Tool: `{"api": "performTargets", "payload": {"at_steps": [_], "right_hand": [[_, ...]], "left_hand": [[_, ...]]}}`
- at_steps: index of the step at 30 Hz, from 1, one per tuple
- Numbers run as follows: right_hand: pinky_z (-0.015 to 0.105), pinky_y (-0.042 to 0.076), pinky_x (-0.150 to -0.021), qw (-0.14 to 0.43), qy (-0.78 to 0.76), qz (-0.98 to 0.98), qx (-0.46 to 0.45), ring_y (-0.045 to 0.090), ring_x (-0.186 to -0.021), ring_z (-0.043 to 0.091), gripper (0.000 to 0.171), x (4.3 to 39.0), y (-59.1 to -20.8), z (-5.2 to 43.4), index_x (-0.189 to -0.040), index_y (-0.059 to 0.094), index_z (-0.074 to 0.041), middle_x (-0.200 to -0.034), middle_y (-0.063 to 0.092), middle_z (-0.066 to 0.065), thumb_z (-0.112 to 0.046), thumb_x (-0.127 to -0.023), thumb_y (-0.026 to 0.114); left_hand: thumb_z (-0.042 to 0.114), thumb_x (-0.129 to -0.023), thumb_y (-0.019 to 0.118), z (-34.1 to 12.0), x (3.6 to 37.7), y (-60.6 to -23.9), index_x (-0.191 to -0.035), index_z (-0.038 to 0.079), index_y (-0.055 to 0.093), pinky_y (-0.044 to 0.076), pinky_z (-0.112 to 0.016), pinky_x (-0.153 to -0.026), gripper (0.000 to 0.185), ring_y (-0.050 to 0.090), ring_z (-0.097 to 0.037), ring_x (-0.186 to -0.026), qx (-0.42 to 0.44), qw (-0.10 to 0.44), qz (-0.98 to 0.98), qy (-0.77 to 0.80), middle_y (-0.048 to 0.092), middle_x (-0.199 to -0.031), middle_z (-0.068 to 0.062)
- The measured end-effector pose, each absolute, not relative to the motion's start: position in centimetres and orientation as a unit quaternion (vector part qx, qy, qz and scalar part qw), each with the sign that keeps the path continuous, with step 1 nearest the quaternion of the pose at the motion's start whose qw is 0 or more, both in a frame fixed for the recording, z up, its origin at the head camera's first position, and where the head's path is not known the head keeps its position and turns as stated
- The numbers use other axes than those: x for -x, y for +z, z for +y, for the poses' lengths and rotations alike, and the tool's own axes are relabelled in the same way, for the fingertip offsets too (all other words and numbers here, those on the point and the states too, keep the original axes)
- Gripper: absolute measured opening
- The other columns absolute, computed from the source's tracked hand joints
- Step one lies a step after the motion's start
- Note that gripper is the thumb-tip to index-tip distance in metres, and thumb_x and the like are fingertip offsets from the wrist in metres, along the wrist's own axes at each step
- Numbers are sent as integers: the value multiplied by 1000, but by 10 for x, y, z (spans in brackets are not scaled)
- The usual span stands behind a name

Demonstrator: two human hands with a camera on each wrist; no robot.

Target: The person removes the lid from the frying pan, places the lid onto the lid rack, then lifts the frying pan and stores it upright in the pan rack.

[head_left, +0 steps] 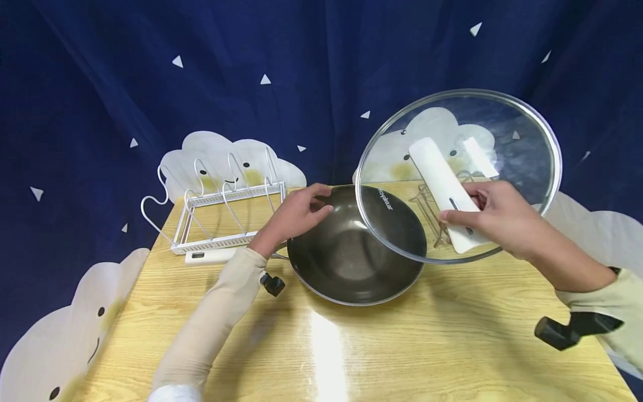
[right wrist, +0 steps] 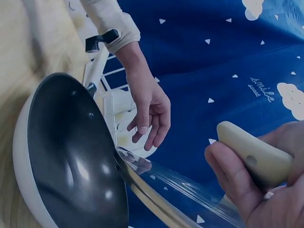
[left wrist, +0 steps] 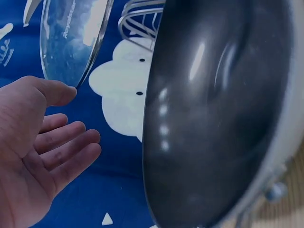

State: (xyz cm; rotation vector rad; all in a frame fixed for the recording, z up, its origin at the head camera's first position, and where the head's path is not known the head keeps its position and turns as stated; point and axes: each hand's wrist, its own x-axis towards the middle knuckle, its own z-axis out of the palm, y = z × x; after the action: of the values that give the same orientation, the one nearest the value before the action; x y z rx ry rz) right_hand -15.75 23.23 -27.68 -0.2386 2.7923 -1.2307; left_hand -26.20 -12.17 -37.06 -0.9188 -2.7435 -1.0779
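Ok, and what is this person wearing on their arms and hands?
Both hands, left hand and right hand, are bare. Each arm wears a long pale cream sleeve ending at the wrist, with a small black device strapped at each wrist.

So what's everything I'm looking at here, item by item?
Wok: one, dark inside, pale outside, middle of the table.
Glass lid: one, clear with a white handle, held tilted above the wok's right side.
White rack: one, wire, back left of the table.
Metal rack: one, silvery, behind the lid.
Table: one, light wood.
Backdrop: one, dark blue with white clouds and triangles.
Left hand: open, at the wok's left rim.
Right hand: fingers gripping the lid's handle.
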Motion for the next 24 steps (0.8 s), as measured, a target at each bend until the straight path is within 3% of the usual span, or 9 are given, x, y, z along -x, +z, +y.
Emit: {"api": "performTargets", "payload": {"at_steps": [9,15,24], "right_hand": [[29,58,-59,50,-404,912,57,69,-69,10,43,157,-269,251,-126,62,7,-86,75,-1,-20,-94,75],[29,56,-58,42,-363,930,38,67,-69,11,47,154,-263,267,-124,63,4,-89,72,4,-29,-94,76],[34,59,-57,54,-365,929,13,70,-68,17,56,154,-252,284,-134,51,12,-92,72,9,-25,-98,71]], "left_hand": [[21,-97,69,-93,278,-361,-131,4,61,56,-34,-94,39,73,-24,-107,315,11,-868,-384,69,-128,-13],[20,-97,70,-72,286,-352,-132,4,61,57,-31,-93,39,72,-23,-108,321,-7,-854,-410,69,-129,-11],[23,-98,69,-41,304,-347,-131,6,63,53,-27,-93,38,71,-22,-103,305,-24,-851,-427,72,-125,-7]]}}
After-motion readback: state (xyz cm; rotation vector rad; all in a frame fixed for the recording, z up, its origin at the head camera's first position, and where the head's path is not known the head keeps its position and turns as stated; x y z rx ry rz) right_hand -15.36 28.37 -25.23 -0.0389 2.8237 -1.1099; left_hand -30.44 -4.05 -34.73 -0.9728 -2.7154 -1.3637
